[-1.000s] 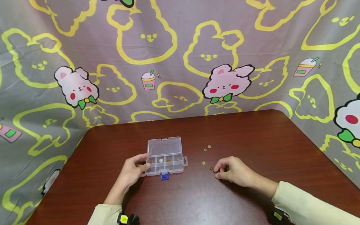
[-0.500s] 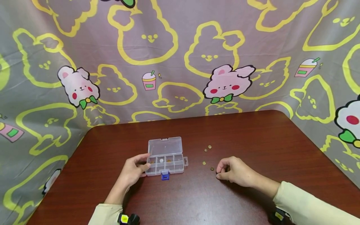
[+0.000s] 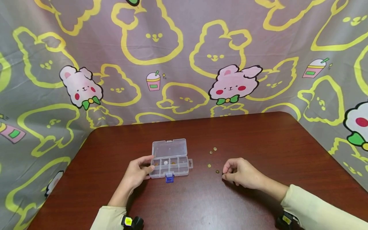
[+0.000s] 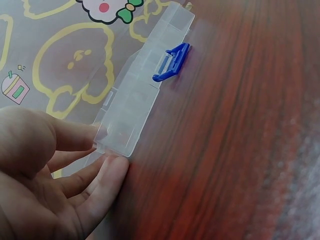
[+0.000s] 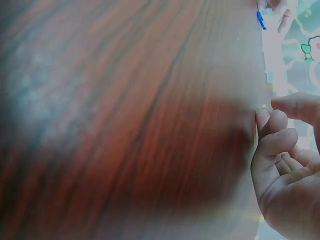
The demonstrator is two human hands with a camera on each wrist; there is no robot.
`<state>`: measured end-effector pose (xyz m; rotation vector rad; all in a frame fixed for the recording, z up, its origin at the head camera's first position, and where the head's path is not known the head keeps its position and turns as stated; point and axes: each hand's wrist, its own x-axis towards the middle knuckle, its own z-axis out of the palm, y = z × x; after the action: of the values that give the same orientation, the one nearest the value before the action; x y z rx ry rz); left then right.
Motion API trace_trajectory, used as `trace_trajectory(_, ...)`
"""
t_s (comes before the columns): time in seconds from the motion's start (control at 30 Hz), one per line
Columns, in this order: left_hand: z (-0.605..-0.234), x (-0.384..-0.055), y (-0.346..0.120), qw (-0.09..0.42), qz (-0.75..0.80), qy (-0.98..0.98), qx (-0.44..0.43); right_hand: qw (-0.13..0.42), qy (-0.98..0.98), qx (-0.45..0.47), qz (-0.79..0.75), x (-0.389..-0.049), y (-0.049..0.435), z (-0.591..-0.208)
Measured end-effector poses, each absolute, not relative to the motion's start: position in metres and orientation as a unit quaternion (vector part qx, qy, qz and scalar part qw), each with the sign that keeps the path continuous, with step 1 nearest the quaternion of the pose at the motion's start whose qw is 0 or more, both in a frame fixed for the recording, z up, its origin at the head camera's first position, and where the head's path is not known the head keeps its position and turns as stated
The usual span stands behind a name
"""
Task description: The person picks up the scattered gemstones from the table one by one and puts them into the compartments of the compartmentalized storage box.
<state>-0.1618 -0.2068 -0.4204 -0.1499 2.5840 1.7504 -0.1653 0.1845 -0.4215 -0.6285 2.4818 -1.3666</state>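
Note:
My left hand (image 3: 138, 172) grips the left end of a clear plastic compartment box (image 3: 169, 174), thumb in front and fingers behind. The box lies with its lid (image 3: 169, 148) tipped back and its blue latch (image 4: 174, 62) hanging at the front. A white piece (image 3: 165, 162) and a few orange-brown pieces (image 3: 173, 163) sit in the back row of compartments. To the right, my right hand (image 3: 241, 172) is low over the table, thumb and forefinger pinching a small dark piece, mostly hidden. Just left of those fingertips lies a small brass-coloured round piece (image 3: 217, 171).
More small round pieces lie between box and right hand: one at mid-table (image 3: 209, 165) and two farther back, the nearer piece (image 3: 210, 152) and the farther piece (image 3: 215, 149). Behind the brown table (image 3: 258, 137) hangs a patterned cloth (image 3: 184, 64).
My right hand has shifted slightly right, away from the nearest round piece, its fingers still drawn together. My left hand keeps its grip on the box.

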Motion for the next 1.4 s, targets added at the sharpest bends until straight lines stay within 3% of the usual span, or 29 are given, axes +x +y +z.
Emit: trace_trajectory(1.4, -0.420, -0.165, -0.207, 0.009, 0.570, 0.820, -0.050, 0.131, 0.828, -0.210, -0.504, -0.176, 0.159, -0.415)
